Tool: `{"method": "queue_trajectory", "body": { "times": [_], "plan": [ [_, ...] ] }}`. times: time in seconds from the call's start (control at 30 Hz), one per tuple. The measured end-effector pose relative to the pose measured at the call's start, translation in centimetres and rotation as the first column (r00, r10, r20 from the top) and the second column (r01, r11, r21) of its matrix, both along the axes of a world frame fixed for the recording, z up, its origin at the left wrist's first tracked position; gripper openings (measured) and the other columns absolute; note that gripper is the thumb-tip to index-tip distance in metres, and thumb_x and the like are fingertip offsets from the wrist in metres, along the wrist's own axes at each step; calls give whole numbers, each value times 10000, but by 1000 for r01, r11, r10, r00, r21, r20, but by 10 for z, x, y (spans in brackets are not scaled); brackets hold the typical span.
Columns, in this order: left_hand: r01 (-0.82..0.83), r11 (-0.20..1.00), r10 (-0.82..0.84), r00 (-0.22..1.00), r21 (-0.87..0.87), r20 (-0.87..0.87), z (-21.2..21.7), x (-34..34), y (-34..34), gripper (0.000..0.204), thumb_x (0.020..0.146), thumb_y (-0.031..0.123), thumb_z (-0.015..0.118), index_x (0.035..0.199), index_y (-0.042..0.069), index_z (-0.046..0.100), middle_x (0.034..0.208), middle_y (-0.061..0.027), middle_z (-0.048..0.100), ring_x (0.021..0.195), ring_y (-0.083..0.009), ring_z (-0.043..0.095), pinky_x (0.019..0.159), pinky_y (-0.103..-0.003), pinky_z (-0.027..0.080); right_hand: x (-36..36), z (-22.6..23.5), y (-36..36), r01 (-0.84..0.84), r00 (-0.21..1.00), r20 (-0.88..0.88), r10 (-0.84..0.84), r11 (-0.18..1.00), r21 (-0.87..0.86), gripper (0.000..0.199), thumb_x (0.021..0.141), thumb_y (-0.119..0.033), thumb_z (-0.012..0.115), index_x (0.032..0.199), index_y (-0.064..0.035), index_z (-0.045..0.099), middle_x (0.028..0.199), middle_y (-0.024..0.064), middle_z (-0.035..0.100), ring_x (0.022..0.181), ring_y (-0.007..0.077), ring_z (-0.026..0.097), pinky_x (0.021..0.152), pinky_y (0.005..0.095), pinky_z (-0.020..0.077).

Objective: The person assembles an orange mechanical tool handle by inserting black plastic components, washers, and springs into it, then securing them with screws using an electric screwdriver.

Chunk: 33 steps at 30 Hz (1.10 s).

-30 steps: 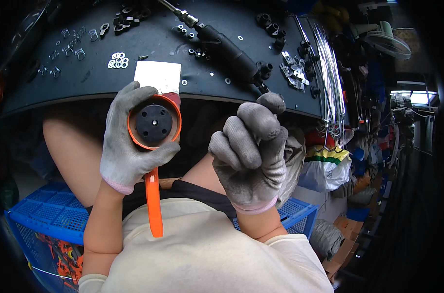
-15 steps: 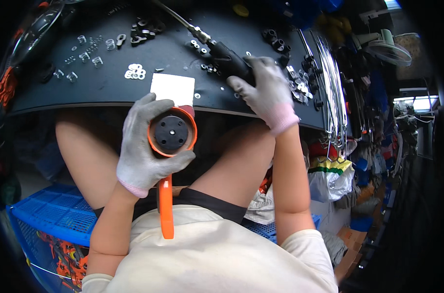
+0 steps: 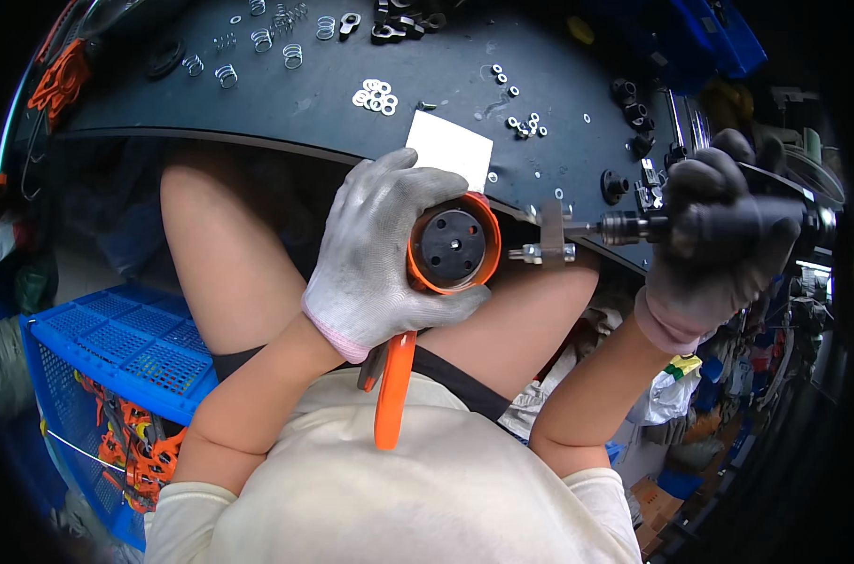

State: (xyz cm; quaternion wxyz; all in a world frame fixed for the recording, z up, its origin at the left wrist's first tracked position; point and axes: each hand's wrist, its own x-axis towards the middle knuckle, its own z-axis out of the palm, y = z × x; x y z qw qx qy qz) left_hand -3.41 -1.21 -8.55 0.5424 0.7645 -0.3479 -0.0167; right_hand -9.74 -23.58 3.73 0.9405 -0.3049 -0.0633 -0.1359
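Head view. Landmark: the orange housing (image 3: 493,246), round and open-faced, set in front of the lap with its opening toward the camera. Inside it sits a black disc (image 3: 443,246) with several holes and a bright metal centre.

Left hand (image 3: 375,249), grey glove: wraps the housing from its left side in a wide C. Fingers curl over the upper rim, thumb lies along the lower edge; grip is as wide as the housing and holds it. An orange handle (image 3: 396,390) runs down below the housing; its join is hidden by the hand.

Right hand (image 3: 704,282), gloved: well to the right of the housing, fingers folded round the body of a black power driver (image 3: 638,227). Exact fingertip placement cannot be told; blurred and shaded. The driver lies roughly level, chuck pointing left. At its end a blurred metal head (image 3: 551,235) with pins stands just right of the housing, a narrow gap showing between.

Above the housing: a white card (image 3: 450,146), near its upper rim, at the edge of the dark table (image 3: 295,103). Above and left of it: a pile of washers (image 3: 375,97), and farther off, coil springs (image 3: 293,56). Above and right: small metal collars (image 3: 524,133); farther right, black flanged parts (image 3: 615,183). Below and left: a blue crate (image 3: 154,348).
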Motion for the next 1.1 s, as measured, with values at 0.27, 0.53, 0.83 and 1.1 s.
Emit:
{"method": "queue_trajectory", "body": {
  "times": [0.27,0.53,0.83,1.1],
  "plan": [
    [1,1000,-1,1000,-5,17,2,2,3,703,557,339,821,1178,141,557,1194,-71,590,1226,-385,458,1068,-503,315,25,-35,5,-10,985,171,30,993,-118,283,822,-154,651,1026,-152,455,716,-39,516,813,143,458,704,314,482],
    [6,999,-7,1000,43,18,8,2,6,753,524,259,843,1198,93,550,1200,-158,569,1202,-377,496,1031,-440,381,57,-29,7,-259,925,202,322,922,-287,251,861,-156,599,1038,-85,437,680,2,470,774,158,433,564,308,539],
    [30,999,-26,993,38,-114,14,2,8,675,566,220,831,1173,76,575,1159,-137,593,1077,-324,580,963,-376,452,66,-15,41,-179,889,276,365,832,-526,397,945,-231,431,1246,24,474,881,102,458,696,180,391,508,285,406],
    [24,999,-18,992,44,-129,9,7,4,655,595,447,767,1131,94,632,1142,-118,615,1114,-311,570,965,-398,456,54,-2,63,95,968,225,109,672,-735,334,914,-215,593,1143,28,578,864,118,626,744,207,638,590,287,506]
  ]
}}
